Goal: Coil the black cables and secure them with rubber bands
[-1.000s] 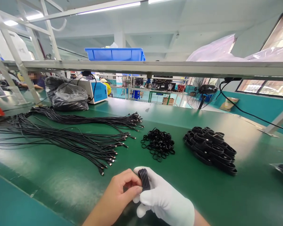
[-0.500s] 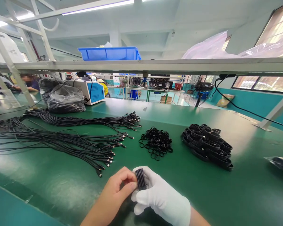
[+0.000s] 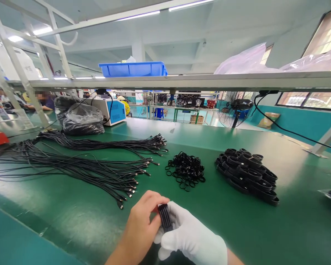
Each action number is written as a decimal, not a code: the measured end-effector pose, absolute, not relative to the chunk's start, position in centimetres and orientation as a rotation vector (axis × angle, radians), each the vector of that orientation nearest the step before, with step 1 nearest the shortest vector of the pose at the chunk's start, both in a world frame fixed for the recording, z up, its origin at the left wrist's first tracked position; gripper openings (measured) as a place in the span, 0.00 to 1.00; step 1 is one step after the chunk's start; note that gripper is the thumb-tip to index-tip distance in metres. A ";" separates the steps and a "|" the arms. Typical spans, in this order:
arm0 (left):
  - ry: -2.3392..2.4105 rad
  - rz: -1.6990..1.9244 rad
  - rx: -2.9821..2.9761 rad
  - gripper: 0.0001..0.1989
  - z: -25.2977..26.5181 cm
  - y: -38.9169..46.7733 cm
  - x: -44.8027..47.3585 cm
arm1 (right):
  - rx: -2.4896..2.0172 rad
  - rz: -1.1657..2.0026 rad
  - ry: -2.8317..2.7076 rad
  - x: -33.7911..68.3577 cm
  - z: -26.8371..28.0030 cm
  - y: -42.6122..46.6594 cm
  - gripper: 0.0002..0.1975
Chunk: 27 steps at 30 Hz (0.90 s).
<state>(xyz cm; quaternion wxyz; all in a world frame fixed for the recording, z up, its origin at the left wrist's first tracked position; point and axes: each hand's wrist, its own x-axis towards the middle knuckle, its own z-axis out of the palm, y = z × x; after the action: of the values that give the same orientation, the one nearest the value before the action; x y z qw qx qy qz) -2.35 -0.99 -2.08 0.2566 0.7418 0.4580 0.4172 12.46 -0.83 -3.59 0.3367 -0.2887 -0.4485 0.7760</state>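
Note:
A black cable wound into a small tight coil is held low over the front of the bench. My right hand, in a white glove, is closed around its lower and right side. My bare left hand pinches the coil's left side, its index finger over the top and its thumb against the side. Part of the coil is hidden by the fingers. Ahead of my hands lies a pile of small black rings. Left of them, straight black cables spread in two bunches, with metal-tipped plugs facing right.
At the right is a heap of coiled black cables. A plastic-wrapped bundle and a blue-white machine stand at the back left. A shelf with a blue bin crosses above the green bench.
My left index finger has moved up onto the coil's top edge. The view has shifted slightly, so the bench items sit a little further right and lower.

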 end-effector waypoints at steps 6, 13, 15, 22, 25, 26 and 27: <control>1.350 1.358 1.937 0.14 -3.1 0.3 -2.2 | -0.558 2.108 -1.048 13.1 -3.2 -1.0 0.29; 1.336 1.288 1.856 0.12 -4.1 0.9 -2.7 | -1.213 1.379 -1.378 12.2 -2.9 -1.3 0.32; 1.319 1.255 1.855 0.14 -4.4 1.0 -2.9 | -1.312 1.050 -1.532 12.0 -3.7 -1.4 0.32; 1.354 1.222 1.776 0.14 -4.7 0.9 -2.9 | -1.213 0.179 -1.697 12.6 -5.8 -1.1 0.29; 1.304 1.186 1.627 0.14 -4.8 0.9 -2.9 | -1.271 0.242 -1.681 12.5 -5.5 -1.0 0.28; 1.292 1.175 1.595 0.15 -4.8 0.9 -3.0 | -1.314 0.307 -1.676 12.5 -5.4 -1.0 0.28; 1.298 1.172 1.575 0.15 -4.8 1.0 -3.1 | -1.361 0.376 -1.677 12.4 -5.4 -1.0 0.29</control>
<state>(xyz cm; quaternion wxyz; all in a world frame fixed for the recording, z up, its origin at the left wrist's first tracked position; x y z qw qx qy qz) -3.06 0.96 -4.85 0.3840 0.6178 0.5093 0.4600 12.37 -1.04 -5.38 0.4570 -0.5521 -0.6805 0.1524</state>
